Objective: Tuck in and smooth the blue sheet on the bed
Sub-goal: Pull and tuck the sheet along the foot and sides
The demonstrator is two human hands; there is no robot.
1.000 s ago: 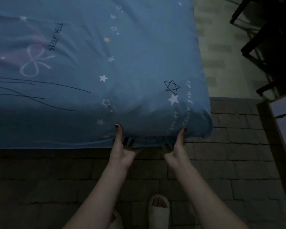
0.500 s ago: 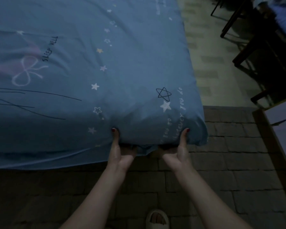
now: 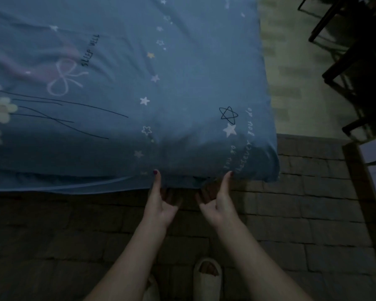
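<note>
The blue sheet (image 3: 152,88), printed with stars, a bow and flowers, covers the bed and hangs over its near edge. My left hand (image 3: 161,203) is at that edge near the right corner, thumb up against the outside of the sheet, fingers reaching under the hem out of sight. My right hand (image 3: 217,203) does the same a little to the right, thumb on the fabric by the printed writing, fingers hidden beneath. Both hands pinch the hanging hem. To the left, the sheet's edge droops loose along the bedside.
A dark brick-pattern floor (image 3: 291,213) lies under me, with my white slipper (image 3: 206,279) at the bottom. Dark chair or table legs (image 3: 356,72) stand at the upper right. A wooden-edged piece of furniture (image 3: 365,177) sits at the right edge.
Both hands stay at the near right corner of the sheet, thumbs on top and fingers underneath. They pushed in deeper half a second ago and have since drawn back slightly.
</note>
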